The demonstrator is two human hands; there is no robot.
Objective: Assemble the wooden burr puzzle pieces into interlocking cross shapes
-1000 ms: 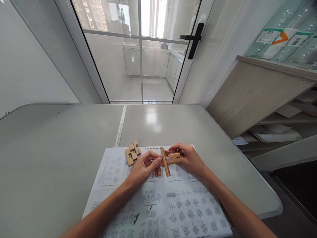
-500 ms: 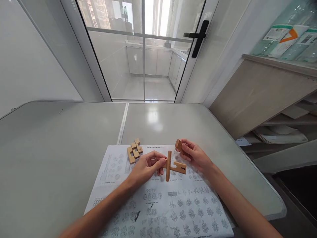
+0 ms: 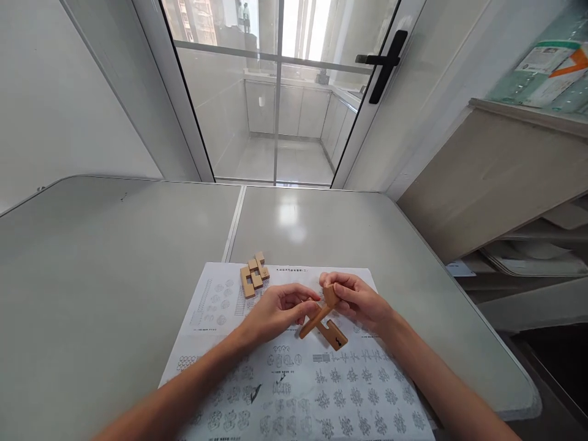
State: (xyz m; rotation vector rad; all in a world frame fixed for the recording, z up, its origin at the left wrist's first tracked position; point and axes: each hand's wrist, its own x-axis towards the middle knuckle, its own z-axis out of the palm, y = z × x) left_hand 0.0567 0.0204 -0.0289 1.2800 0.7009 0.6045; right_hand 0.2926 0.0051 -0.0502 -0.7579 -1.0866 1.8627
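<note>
Forearms (image 3: 436, 370): both bare; we see them reach in from the near side, one over each side of the sheet.
Marked piece (image 3: 334, 335): a notched wooden bar with a dark figure on it; its free end slants nearest us, clear of the fingers.
Rod (image 3: 312, 324): a wooden stick crossing the marked piece aslant, just right of the left fingers, its upper end at the block (touching or merely overlapping, we cannot tell).
Left hand (image 3: 281, 310): thumb and fingers pinching the upper end of the marked piece, which they partly hide from us.
Right hand (image 3: 362, 303): thumb and fingers pinching a wooden block (image 3: 329, 295), one end of which juts out toward the left hand.
Printed sheet (image 3: 303, 369): white, covered in small diagrams, spread beneath both hands.
Joined blocks (image 3: 256, 280): a stepped wooden cluster on the sheet's far left part, beyond the left hand and apart from it.
Counter (image 3: 184, 226): pale grey and glossy, with a white seam (image 3: 235, 223) running away from us.
Shelving (image 3: 463, 177): to our right, with clear bottles (image 3: 546, 73) on top.
Door (image 3: 280, 58): glazed, beyond the counter, with a black handle (image 3: 386, 64).
Room behind: through the glass we see white cabinets (image 3: 287, 110) and bright windows (image 3: 305, 27).
</note>
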